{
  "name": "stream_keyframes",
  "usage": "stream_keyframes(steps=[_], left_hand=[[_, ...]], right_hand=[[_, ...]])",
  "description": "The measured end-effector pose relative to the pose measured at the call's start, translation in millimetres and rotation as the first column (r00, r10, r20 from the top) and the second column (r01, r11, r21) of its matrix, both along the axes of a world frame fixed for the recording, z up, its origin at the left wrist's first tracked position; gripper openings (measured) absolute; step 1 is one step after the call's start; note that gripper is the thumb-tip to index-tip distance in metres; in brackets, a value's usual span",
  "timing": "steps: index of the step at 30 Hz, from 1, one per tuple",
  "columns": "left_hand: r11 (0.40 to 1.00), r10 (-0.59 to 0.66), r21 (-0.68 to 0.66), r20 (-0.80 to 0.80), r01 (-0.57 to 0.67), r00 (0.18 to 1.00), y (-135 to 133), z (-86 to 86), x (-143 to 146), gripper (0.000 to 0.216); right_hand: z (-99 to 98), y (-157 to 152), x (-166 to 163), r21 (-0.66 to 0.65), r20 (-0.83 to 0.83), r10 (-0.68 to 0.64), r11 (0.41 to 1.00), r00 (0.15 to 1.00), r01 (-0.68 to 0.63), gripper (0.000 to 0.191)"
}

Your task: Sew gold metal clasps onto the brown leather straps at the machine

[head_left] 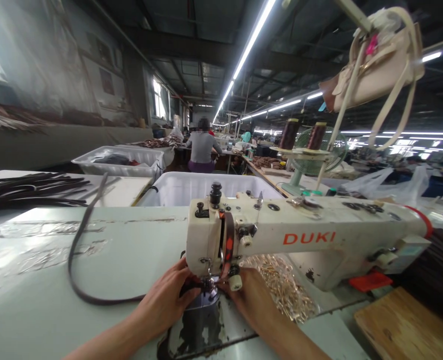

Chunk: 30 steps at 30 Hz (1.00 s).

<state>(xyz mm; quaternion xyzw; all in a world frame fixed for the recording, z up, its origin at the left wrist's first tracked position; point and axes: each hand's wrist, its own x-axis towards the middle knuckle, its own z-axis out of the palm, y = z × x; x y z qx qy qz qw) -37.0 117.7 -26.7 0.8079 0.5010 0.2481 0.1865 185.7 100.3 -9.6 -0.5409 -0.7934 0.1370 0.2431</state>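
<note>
My left hand [174, 292] is closed at the left of the sewing machine's needle area, its thumb and fingers pinching a dark strap [82, 287]. The strap's long tail loops leftward over the table and rises at its far end. My right hand [249, 295] reaches in from the right, under the machine arm, with its fingers bent toward the presser foot [211, 287]. What lies between its fingertips is hidden by a knob and the machine head. The white sewing machine [266, 235] has red "DUKI" lettering on its arm.
Small gold-coloured metal hardware [285, 287] lies in plastic behind my right hand. A white bin [206, 184] stands behind the machine. Dark strips [37, 187] lie at left. Thread cones [289, 134] and a beige bag [382, 70] rise at right. A person [202, 150] sits farther back.
</note>
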Motion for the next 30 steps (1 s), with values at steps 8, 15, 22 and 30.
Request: stream_keyframes(steps=[8,15,22,30], left_hand=[[0.999,-0.048,0.007,0.013,0.048,0.999,1.9,6.7,-0.7,0.011],[0.998,-0.069,-0.007,0.009,0.069,0.998,3.5,7.9,-2.3,0.012],[0.995,-0.088,-0.049,-0.003,0.088,0.996,5.7,9.2,-3.0,0.012],[0.992,-0.110,-0.060,0.025,0.111,0.994,8.0,11.1,-1.8,0.018]], right_hand=[[3.2,0.2,1.0,0.009,0.000,0.040,0.999,0.999,-0.040,0.020],[4.1,1.7,4.9,0.024,0.034,0.126,0.992,0.991,-0.127,0.019],[7.5,0.9,6.8,0.035,0.083,0.158,0.986,0.984,-0.162,0.016],[7.1,2.8,7.2,0.077,0.094,0.182,0.979,0.979,-0.190,0.013]])
